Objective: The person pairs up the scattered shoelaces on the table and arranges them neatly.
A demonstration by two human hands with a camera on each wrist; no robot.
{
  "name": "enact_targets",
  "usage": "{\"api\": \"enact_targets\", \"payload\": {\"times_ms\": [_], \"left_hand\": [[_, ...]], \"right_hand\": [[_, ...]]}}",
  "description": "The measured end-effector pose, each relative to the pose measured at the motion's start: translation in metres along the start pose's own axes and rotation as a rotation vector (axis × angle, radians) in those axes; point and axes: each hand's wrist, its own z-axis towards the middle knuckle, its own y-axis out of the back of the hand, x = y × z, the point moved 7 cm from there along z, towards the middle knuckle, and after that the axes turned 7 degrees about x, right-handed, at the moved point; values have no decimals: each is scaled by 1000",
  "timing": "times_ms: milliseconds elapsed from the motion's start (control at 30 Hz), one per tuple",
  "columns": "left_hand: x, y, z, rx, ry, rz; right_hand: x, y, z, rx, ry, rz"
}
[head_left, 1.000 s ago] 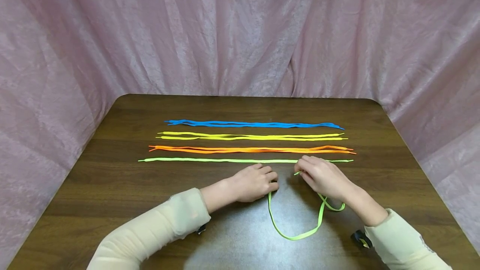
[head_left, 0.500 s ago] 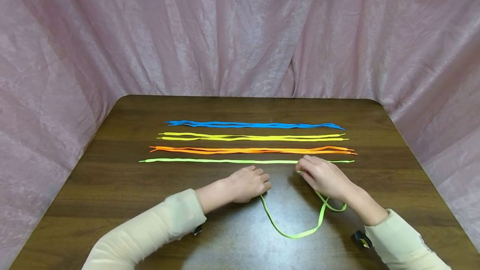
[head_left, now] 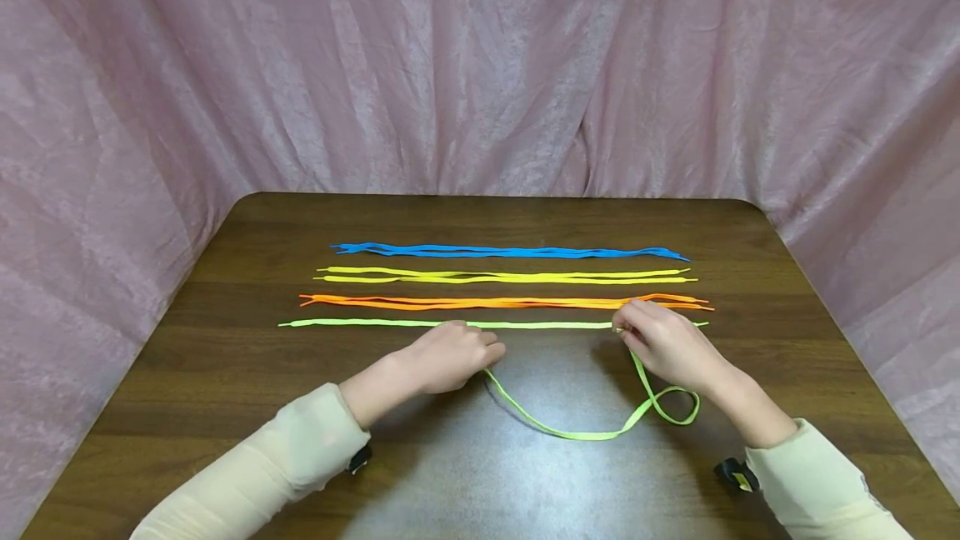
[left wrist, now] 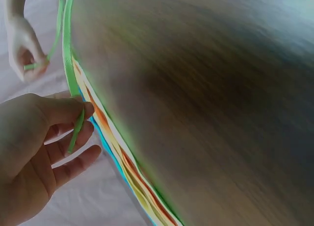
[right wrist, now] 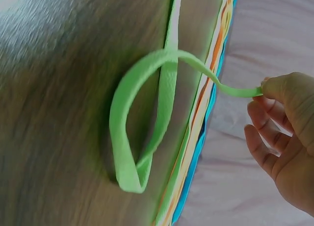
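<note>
A light green shoelace (head_left: pixel 592 437) hangs in a slack curve between the two hands, with a loop lying near the right one. My left hand (head_left: pixel 448 357) pinches it close to one end; in the left wrist view the thumb and forefinger of that hand (left wrist: pixel 44 133) hold the green shoelace (left wrist: pixel 68 49), and its tip sticks out below them. Near the other end, my right hand (head_left: pixel 671 348) pinches the lace between thumb and forefinger, as the right wrist view of the hand (right wrist: pixel 287 133) shows. Just behind both hands lies a second green shoelace (head_left: pixel 375 322), stretched straight across the table.
Farther back, orange shoelaces (head_left: pixel 465 303), yellow shoelaces (head_left: pixel 480 277) and blue shoelaces (head_left: pixel 495 252) lie in parallel rows on the brown wooden table (head_left: pixel 225 273). Pink curtains (head_left: pixel 480 65) hang behind and beside the table.
My left hand has moved left with its end of the green shoelace, and my right hand a little to the right. The slack curve between them has widened and become shallower.
</note>
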Motion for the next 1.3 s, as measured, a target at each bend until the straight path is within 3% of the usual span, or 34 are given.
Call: {"api": "enact_targets", "payload": {"times_ms": [267,533,867,1300], "left_hand": [[34,-4,-43,-60,124,-192],[65,-19,-85,-79,265,-280],[93,-29,-129,-84,420,-319],[115,-37,-169,-71,526,-323]], "right_hand": [[-17,9,-9,-20,-63,-15],[-29,18,-22,-60,-89,-22],[-45,19,-35,-15,-148,-52],[-67,21,-52,-1,-188,-65]]}}
